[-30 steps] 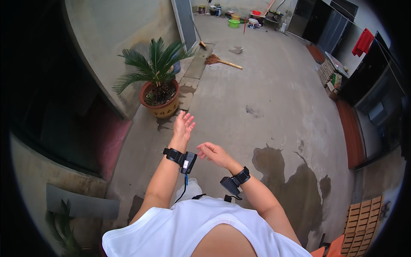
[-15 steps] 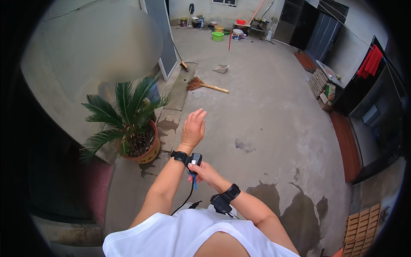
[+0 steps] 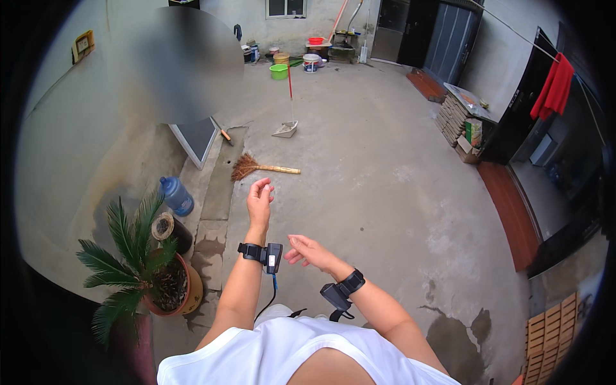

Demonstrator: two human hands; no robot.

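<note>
My left hand [image 3: 259, 204] is raised in front of me with its fingers loosely bent and apart, holding nothing. On that wrist a black strap carries a small dark box [image 3: 273, 258] with a blue cable end. My right hand [image 3: 310, 253] hovers just right of the box, fingers spread, touching nothing. A similar strapped device [image 3: 336, 295] sits on the right wrist. Beyond my left hand a straw broom [image 3: 266, 169] lies on the concrete. Farther off stands a dustpan [image 3: 286, 129] with a long red handle.
At left are a potted palm [image 3: 192, 289], a blue water jug [image 3: 176, 196] and a screen panel [image 3: 197, 140]. A green basin [image 3: 279, 72] and buckets line the far wall. Stacked tiles [image 3: 452, 119], reddish steps [image 3: 507, 212] and a wooden rack [image 3: 550, 337] edge the right.
My right hand has let go of the box on my left wrist and moved slightly away. The view has shifted, bringing the water jug into fuller sight.
</note>
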